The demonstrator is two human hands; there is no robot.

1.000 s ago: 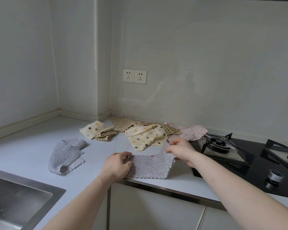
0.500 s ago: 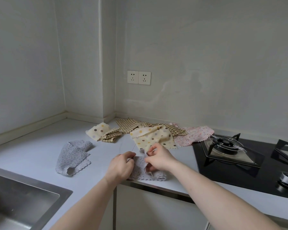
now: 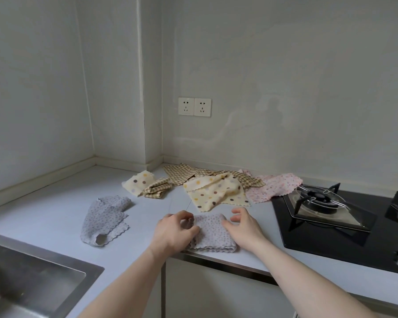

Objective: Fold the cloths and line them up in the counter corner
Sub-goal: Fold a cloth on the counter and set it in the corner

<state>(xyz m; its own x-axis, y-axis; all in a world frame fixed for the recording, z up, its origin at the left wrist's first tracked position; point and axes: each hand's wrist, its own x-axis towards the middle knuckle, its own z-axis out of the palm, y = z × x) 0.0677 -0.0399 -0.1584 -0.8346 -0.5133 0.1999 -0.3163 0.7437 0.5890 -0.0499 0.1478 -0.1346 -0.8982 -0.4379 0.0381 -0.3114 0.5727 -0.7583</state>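
Counter (image 3: pixel 44 216): pale, with hob (image 3: pixel 331 216) at right. Unfolded cloths (image 3: pixel 216 191) lie near the back wall. Folded grey dotted cloth (image 3: pixel 213 235) lies at the front edge. Left hand (image 3: pixel 175 232) pinches its left end; right hand (image 3: pixel 244 228) is released, fingers spread at its right end

Two plain off-white walls (image 3: pixel 285 65) meet at an inner corner, with a boxed column (image 3: pixel 152 88) projecting from it. A double power socket (image 3: pixel 194 107) is mounted on the rear wall, right of the column. A pale upstand runs along the wall base. The light grey worktop (image 3: pixel 55 203) is L-shaped. A stainless steel sink (image 3: pixel 32 278) is recessed at lower left. A black glass gas hob (image 3: pixel 326 216) with pan supports sits at right. White cabinet fronts (image 3: pixel 216 292) lie below the metal-trimmed front edge. Lighting is soft and diffuse.
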